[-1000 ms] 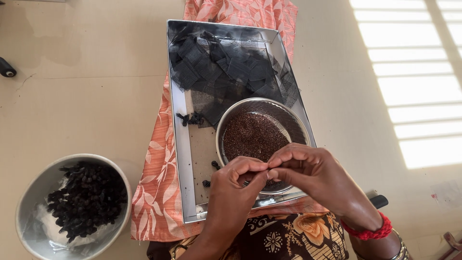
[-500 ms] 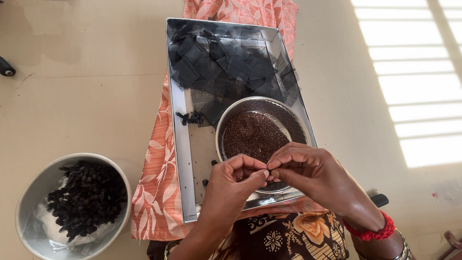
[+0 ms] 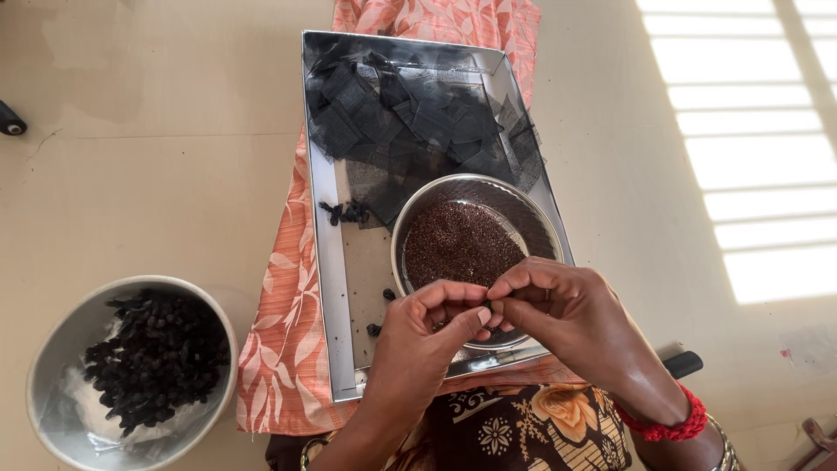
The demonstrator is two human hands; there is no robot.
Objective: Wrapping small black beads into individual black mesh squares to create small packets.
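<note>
steel bowl (image 3: 532, 205) under both hands (image 3: 497, 314), fingertips pinched together.

Item pinched: a tiny dark piece (image 3: 489, 307), mostly hidden, is sitting between the fingertips of the left hand (image 3: 427, 336) and right hand (image 3: 558, 310).
Bowl: a round steel bowl (image 3: 532, 202) of reddish-brown seeds is lying directly beneath both hands.

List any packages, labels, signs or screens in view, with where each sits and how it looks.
None are in view: no package, label, sign or screen.
Only open containers show: a rectangular metal tray of black mesh squares, a round steel bowl of brown seeds, and a second steel bowl of black bundles on the floor.
</note>
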